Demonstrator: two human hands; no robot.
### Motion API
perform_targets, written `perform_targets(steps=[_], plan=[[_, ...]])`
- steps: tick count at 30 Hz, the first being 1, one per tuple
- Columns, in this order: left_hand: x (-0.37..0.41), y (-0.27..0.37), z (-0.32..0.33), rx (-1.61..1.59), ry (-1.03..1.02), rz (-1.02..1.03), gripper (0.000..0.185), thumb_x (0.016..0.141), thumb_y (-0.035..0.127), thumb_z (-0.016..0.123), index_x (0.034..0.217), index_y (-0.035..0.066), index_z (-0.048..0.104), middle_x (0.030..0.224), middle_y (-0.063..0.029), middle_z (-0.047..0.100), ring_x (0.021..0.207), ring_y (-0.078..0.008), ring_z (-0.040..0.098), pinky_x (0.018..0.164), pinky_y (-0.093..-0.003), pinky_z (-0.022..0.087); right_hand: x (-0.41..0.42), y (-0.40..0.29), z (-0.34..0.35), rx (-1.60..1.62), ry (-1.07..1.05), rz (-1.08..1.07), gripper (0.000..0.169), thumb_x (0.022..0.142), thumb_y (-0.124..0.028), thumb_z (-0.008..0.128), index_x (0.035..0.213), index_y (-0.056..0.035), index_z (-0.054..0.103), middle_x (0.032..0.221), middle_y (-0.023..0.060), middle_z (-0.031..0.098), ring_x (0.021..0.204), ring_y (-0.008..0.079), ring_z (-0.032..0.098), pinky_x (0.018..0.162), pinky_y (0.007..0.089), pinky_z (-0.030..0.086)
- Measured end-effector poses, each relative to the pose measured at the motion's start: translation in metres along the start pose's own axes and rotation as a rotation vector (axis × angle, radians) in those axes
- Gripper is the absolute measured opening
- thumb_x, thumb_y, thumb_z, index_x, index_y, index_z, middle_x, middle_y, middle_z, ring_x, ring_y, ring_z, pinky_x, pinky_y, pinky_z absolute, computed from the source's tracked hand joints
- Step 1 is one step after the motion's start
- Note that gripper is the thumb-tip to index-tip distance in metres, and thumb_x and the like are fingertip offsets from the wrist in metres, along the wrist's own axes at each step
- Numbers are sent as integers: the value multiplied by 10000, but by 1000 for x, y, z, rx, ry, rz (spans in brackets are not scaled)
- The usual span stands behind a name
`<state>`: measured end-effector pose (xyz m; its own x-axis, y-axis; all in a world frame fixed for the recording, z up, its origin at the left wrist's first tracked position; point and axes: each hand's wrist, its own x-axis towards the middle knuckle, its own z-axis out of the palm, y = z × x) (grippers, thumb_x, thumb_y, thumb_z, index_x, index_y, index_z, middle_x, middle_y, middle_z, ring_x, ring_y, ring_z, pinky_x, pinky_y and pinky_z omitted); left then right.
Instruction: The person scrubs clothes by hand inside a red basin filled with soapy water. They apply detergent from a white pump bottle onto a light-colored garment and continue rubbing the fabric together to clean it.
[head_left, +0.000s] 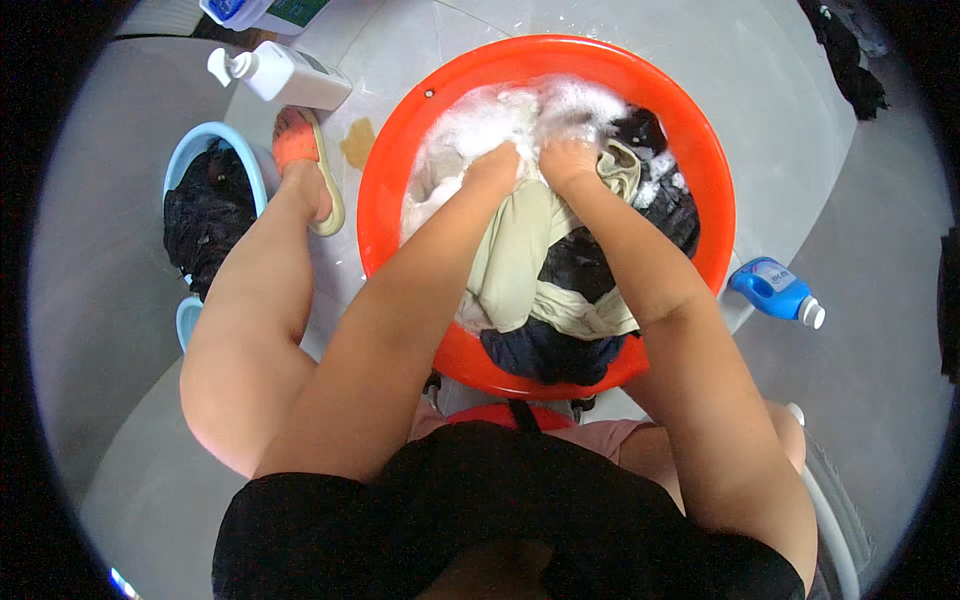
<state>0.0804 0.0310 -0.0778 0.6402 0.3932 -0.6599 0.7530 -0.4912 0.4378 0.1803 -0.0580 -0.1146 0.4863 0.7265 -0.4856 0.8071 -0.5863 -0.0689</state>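
Observation:
A large red plastic basin (705, 172) stands before me, holding white suds (480, 120), a pale khaki garment (517, 247) and dark clothes (574, 262). My left hand (495, 166) is closed on the pale garment near the middle of the basin, its fingertips down in the cloth and foam. Close beside it on the right, my right hand (570, 159) grips the same wet cloth, with its fingers partly hidden by suds. A navy garment (555, 352) lies against the near wall of the basin.
Left of my leg, a light blue basin (259, 169) holds black clothes (210, 210). A white pump bottle (300, 75) lies beyond my sandalled foot (300, 142). A blue detergent bottle (776, 289) lies right of the red basin. Black cloth (847, 64) is at the upper right.

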Motion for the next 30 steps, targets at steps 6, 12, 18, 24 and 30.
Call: perform_targets(steps=[6, 12, 18, 24, 30], plan=[[33, -13, 9, -16, 37, 67, 387, 806, 260, 546, 1164, 121, 498, 1148, -140, 533, 1044, -312, 520, 903, -446, 409, 49, 43, 9, 31, -142, -123, 301, 801, -202, 436, 970, -49, 632, 982, 182, 623, 925, 331, 603, 819, 431, 464], [8, 2, 14, -1742, 95, 36, 425, 795, 320, 595, 1168, 148, 487, 1093, -102, 548, 1023, -273, 522, 897, -432, 422, -44, 2, -65, 714, 573, 105, 202, 722, -213, 575, 881, -111, 649, 952, 134, 622, 883, 309, 590, 770, 403, 470], [-35, 17, 18, -2190, -225, 269, 316, 890, 288, 459, 1085, 57, 550, 1025, -123, 589, 952, -234, 549, 855, -360, 439, -153, -85, -100, 844, 528, -169, 224, 730, -246, 572, 909, -121, 618, 885, 124, 603, 837, 318, 590, 751, 402, 472], [-84, 37, 27, -1708, 104, -18, 284, 872, 193, 457, 1093, 34, 541, 1021, -115, 583, 945, -212, 542, 822, -354, 449, -104, -49, -102, 694, 200, 261, 367, 780, -334, 549, 923, -1, 608, 938, 236, 609, 896, 364, 595, 767, 436, 479], [-111, 32, -9, -1537, -28, -65, 380, 870, 214, 436, 1197, 24, 475, 1120, -137, 540, 1056, -230, 512, 892, -370, 417, -63, 12, -103, 1235, -140, 381, 569, 769, -484, 530, 983, 36, 622, 985, 239, 614, 938, 350, 601, 798, 410, 471]])
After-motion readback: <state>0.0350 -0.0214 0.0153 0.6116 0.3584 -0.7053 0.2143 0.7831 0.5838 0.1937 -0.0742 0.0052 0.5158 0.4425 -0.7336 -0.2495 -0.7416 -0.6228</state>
